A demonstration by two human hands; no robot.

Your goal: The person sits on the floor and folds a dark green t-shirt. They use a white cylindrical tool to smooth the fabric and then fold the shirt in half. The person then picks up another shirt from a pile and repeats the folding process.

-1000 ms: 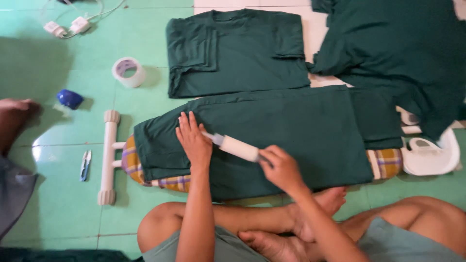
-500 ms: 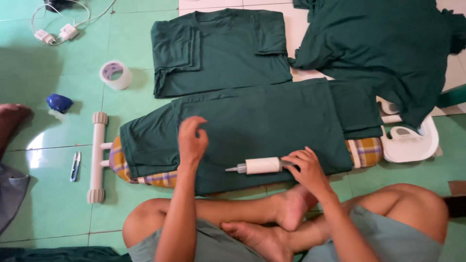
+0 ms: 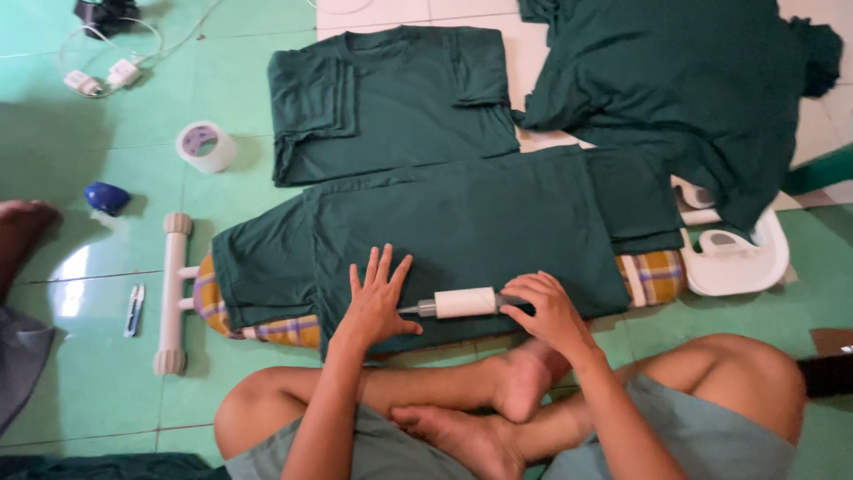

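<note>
Nearest the crossed legs, the lint roller (image 3: pixel 462 303) is gripped at its handle by the closed right hand (image 3: pixel 546 311), while the left hand (image 3: pixel 378 298) is spread flat and empty on the dark green shirt (image 3: pixel 462 222); compared with a second ago, the roller has been drawn from the shirt's middle down to its near hem, so one pass across the cloth appears finished. The roller's long axis lies left to right along that hem, its thin end pointing toward the left hand. Beyond are seen the plaid ironing board (image 3: pixel 653 276), a folded shirt (image 3: pixel 391 98) and a tape roll (image 3: pixel 206 147) on the floor.
</note>
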